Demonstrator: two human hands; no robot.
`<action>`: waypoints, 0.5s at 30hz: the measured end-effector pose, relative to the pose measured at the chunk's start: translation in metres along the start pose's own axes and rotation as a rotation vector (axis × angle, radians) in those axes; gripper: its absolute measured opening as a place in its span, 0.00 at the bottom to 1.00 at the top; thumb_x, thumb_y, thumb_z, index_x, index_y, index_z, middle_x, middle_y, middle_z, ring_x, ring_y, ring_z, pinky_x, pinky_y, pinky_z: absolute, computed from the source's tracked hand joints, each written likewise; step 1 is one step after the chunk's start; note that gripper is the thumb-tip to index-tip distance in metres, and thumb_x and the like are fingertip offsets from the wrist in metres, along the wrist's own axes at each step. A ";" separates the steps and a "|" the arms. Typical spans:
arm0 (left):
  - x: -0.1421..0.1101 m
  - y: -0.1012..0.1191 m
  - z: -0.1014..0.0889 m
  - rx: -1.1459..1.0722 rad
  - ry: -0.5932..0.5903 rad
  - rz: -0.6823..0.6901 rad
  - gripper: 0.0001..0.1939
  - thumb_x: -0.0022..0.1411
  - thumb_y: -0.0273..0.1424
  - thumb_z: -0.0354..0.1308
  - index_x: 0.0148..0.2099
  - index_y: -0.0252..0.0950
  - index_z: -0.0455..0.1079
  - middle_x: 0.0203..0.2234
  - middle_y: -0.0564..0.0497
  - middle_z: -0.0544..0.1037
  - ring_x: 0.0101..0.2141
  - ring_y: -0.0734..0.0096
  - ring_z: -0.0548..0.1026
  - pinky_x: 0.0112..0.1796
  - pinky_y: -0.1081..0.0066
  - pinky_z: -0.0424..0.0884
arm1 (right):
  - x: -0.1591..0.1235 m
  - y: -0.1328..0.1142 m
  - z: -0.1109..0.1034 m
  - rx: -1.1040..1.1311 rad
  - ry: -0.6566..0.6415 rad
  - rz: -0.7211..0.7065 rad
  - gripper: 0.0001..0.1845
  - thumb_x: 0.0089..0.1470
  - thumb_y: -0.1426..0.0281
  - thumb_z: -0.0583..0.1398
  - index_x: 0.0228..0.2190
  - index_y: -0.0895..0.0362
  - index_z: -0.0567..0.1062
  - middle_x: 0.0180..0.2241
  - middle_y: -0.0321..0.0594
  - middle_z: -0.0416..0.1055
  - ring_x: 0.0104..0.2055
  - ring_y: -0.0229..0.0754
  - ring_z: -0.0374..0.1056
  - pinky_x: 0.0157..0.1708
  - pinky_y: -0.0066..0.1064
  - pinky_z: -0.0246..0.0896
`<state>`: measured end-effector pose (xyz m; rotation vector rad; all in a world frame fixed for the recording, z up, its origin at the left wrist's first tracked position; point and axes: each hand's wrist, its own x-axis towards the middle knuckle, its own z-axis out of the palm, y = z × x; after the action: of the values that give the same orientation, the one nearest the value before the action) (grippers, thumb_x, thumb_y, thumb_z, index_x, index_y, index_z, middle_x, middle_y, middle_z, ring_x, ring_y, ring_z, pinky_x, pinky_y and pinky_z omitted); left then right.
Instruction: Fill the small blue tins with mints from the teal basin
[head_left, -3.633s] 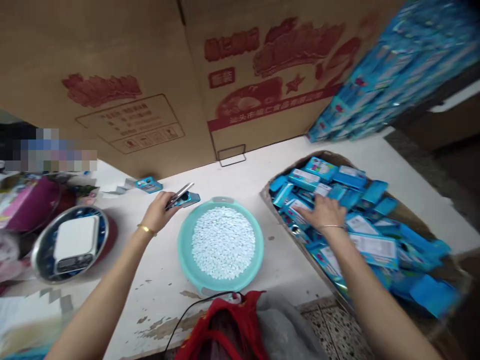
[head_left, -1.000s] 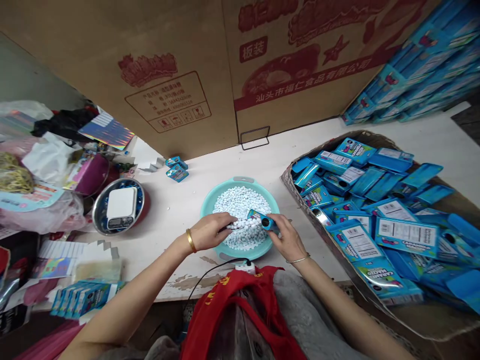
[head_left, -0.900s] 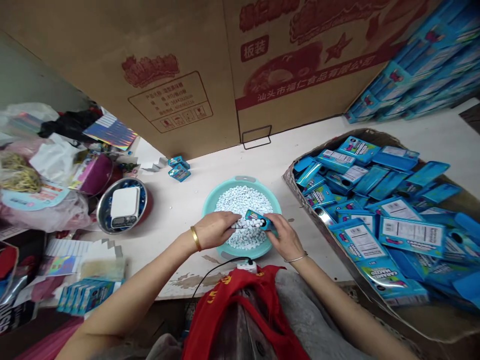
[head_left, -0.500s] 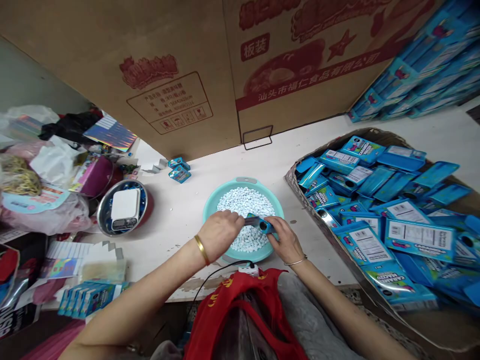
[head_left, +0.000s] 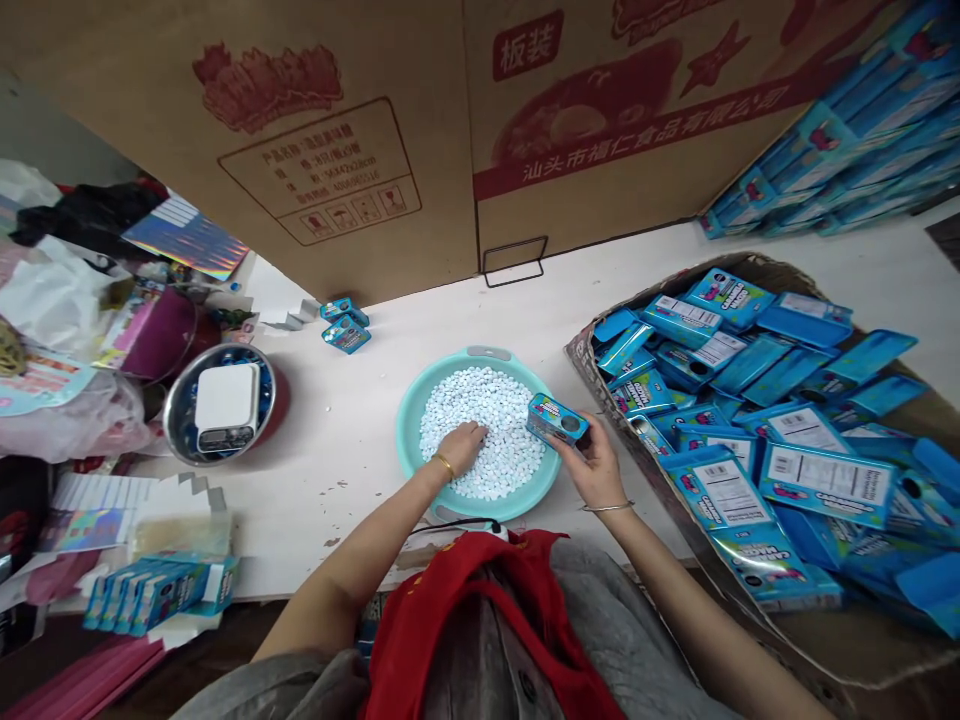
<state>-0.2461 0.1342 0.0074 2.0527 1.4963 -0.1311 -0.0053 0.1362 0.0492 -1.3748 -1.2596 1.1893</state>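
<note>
In the head view, the person's left hand (head_left: pixel 459 447) lies palm down on a heap of small white candies (head_left: pixel 487 430) that fills the teal plastic basin (head_left: pixel 480 354) at lower centre. Its fingers are loosely spread and sunk among the candies; whether they have hold of any cannot be told. A gold bangle (head_left: pixel 444 465) circles that wrist.

The right hand (head_left: pixel 589 465) is closed around a small blue tin (head_left: pixel 555 419), thumb and fingers pinching it. The tin sits just above the basin's right rim, with a dark round opening (head_left: pixel 571 424) at its end.

To the right lies a cardboard tray (head_left: pixel 581 352) heaped with flat blue packs (head_left: pixel 825 478). Two similar tins (head_left: pixel 345 325) sit on the white table (head_left: pixel 315 450) beyond the basin, in front of a large printed carton (head_left: pixel 300 150). At left, a digital scale (head_left: pixel 225 405) rests in a steel bowl (head_left: pixel 169 410), and a row of blue packs (head_left: pixel 157 595) stands at lower left. Red cloth (head_left: pixel 465 620) fills the bottom centre.
</note>
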 end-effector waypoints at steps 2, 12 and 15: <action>0.006 0.007 0.006 -0.058 0.014 0.027 0.14 0.65 0.27 0.48 0.52 0.33 0.64 0.46 0.44 0.72 0.47 0.63 0.69 0.48 0.65 0.66 | 0.000 -0.001 0.001 0.043 -0.005 0.014 0.26 0.47 0.60 0.65 0.45 0.55 0.66 0.41 0.42 0.70 0.42 0.44 0.69 0.46 0.40 0.66; -0.053 0.009 -0.068 -0.248 0.161 0.237 0.13 0.67 0.33 0.48 0.50 0.33 0.63 0.41 0.43 0.73 0.42 0.64 0.71 0.45 0.64 0.68 | -0.007 -0.014 -0.024 -0.344 -0.006 -0.241 0.19 0.53 0.66 0.60 0.47 0.55 0.68 0.43 0.45 0.70 0.45 0.48 0.67 0.46 0.43 0.64; -0.073 0.026 -0.111 -0.143 0.153 0.280 0.13 0.67 0.32 0.47 0.51 0.33 0.63 0.41 0.43 0.73 0.42 0.65 0.70 0.45 0.64 0.68 | -0.010 -0.016 -0.016 -0.446 -0.106 -0.337 0.19 0.54 0.70 0.56 0.49 0.54 0.67 0.45 0.46 0.69 0.48 0.50 0.66 0.48 0.45 0.63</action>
<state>-0.2780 0.1242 0.1386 2.1682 1.2472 0.2409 0.0077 0.1274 0.0684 -1.3456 -1.8287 0.7830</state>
